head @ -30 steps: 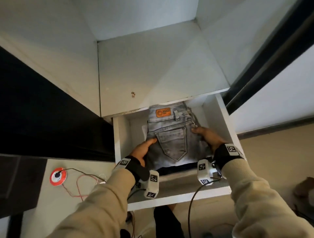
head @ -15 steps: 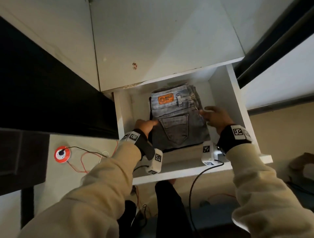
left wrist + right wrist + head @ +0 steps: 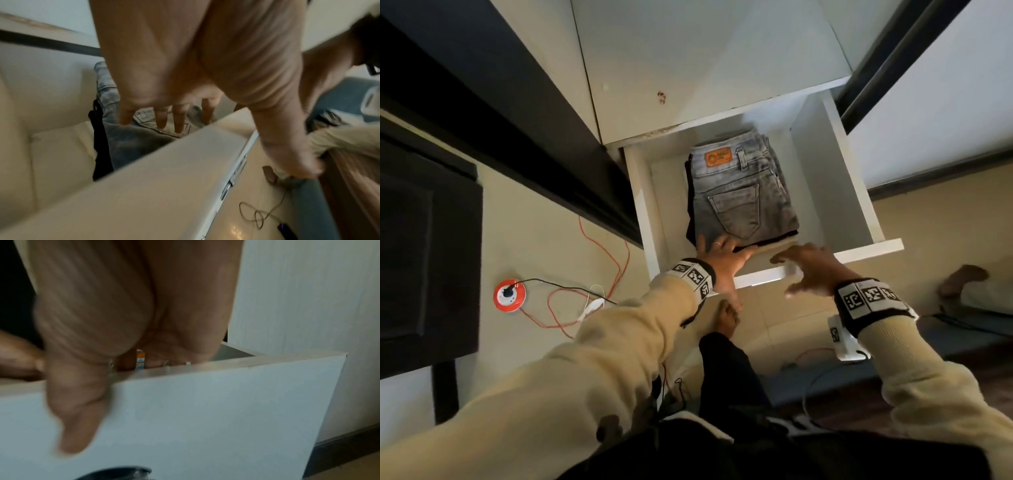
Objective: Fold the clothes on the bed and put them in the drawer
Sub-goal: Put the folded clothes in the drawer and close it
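Two hands, left hand [image 3: 719,262] and right hand [image 3: 810,270], fingers spread and holding nothing, above the open drawer [image 3: 832,171] containing folded grey jeans [image 3: 739,195].

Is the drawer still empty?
No. In the head view the open white drawer already holds folded grey jeans, with their orange patch facing up, lying on top of darker folded clothes.

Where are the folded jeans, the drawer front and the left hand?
folded jeans [image 3: 736,202], head view, on the back pocket.
drawer front [image 3: 866,253], head view, on its top edge.
left hand [image 3: 722,263], head view, on the back of the hand.
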`<state>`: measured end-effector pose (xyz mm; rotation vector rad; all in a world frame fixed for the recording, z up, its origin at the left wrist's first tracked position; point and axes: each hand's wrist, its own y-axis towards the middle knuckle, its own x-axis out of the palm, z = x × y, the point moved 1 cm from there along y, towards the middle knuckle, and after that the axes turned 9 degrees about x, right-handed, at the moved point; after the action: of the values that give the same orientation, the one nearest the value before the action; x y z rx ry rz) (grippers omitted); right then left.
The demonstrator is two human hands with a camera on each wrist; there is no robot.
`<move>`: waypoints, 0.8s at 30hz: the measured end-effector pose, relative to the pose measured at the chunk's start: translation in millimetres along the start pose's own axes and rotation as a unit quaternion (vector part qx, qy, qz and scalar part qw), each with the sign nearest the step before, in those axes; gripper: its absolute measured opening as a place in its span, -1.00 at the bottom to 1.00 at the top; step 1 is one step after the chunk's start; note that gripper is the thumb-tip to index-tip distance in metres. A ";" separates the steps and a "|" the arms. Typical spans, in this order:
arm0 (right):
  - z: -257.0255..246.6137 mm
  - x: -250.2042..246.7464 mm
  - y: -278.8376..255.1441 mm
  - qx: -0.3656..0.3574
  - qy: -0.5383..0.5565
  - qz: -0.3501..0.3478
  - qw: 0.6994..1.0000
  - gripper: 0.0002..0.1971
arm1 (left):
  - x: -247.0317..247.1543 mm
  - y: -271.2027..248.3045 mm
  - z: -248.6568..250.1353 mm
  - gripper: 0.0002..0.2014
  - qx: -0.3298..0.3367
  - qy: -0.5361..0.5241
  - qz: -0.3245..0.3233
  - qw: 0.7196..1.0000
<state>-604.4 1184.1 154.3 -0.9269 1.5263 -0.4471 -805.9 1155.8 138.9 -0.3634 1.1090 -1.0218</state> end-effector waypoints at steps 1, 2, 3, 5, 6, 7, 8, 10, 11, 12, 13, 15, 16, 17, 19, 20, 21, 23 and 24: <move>-0.7 0.7 1.1 0.004 -0.018 0.027 0.999 -0.36 | 1.1 -0.2 -1.9 0.20 -0.003 0.036 0.011 0.999; -1.1 -0.1 2.7 0.009 -0.028 0.060 0.998 -0.42 | 1.6 -0.9 -3.6 0.16 -0.004 0.058 0.028 0.998; -2.9 -2.7 2.7 0.014 -0.047 0.093 0.994 -0.46 | 0.9 -2.9 -3.9 0.11 -0.006 0.069 0.044 0.997; -6.5 -6.9 3.8 0.021 -0.104 0.144 0.984 -0.51 | 1.0 -4.4 -5.5 0.05 -0.011 0.082 0.067 0.994; -7.1 -8.7 4.4 0.024 -0.123 0.159 0.979 -0.51 | 0.0 -5.1 -5.9 0.06 -0.013 0.088 0.080 0.993; -6.9 -10.9 5.2 0.026 -0.133 0.174 0.975 -0.48 | -1.8 -5.7 -6.0 0.09 -0.016 0.092 0.096 0.991; -6.3 -13.2 6.6 0.027 -0.136 0.184 0.973 -0.43 | -3.5 -6.3 -7.5 0.14 -0.019 0.094 0.112 0.989; -5.4 -20.4 11.2 0.024 -0.130 0.206 0.970 -0.23 | -8.0 -6.6 -13.3 0.28 -0.030 0.099 0.145 0.984; -5.6 -25.4 14.8 0.021 -0.127 0.217 0.968 -0.13 | -11.4 -6.5 -16.8 0.33 -0.038 0.104 0.162 0.981; -6.1 -30.9 19.6 0.021 -0.129 0.224 0.966 -0.03 | -15.2 -6.0 -20.1 0.37 -0.047 0.111 0.178 0.977; -7.4 -36.4 24.9 0.026 -0.137 0.226 0.964 0.05 | -19.2 -5.8 -22.8 0.40 -0.057 0.122 0.193 0.972; -10.3 -48.6 36.0 0.036 -0.153 0.229 0.961 0.17 | -28.9 -6.2 -26.4 0.43 -0.074 0.143 0.229 0.960; -11.8 -55.7 41.4 0.041 -0.155 0.231 0.960 0.22 | -34.1 -6.5 -28.2 0.43 -0.085 0.149 0.246 0.954; -13.1 -63.8 46.4 0.045 -0.153 0.235 0.959 0.26 | -39.7 -6.4 -30.4 0.44 -0.099 0.151 0.262 0.948; -14.7 -80.5 57.1 0.056 -0.149 0.247 0.956 0.32 | -51.3 -5.5 -36.0 0.45 -0.133 0.154 0.291 0.935; -15.6 -89.1 62.8 0.061 -0.151 0.257 0.953 0.34 | -57.5 -4.8 -38.8 0.45 -0.150 0.159 0.303 0.928; -16.8 -98.0 68.9 0.066 -0.153 0.268 0.949 0.36 | -64.1 -3.9 -42.1 0.45 -0.165 0.163 0.314 0.921; -20.0 -116.5 83.6 0.070 -0.151 0.293 0.941 0.37 | -80.2 -2.4 -51.1 0.42 -0.198 0.162 0.341 0.905; -22.7 -126.5 92.3 0.064 -0.148 0.304 0.939 0.37 | -90.0 -1.5 -57.1 0.42 -0.215 0.157 0.353 0.897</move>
<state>-660.1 1331.2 171.8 -0.3618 1.3976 0.0424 -862.7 1242.1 165.3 -0.1159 1.6076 -0.1789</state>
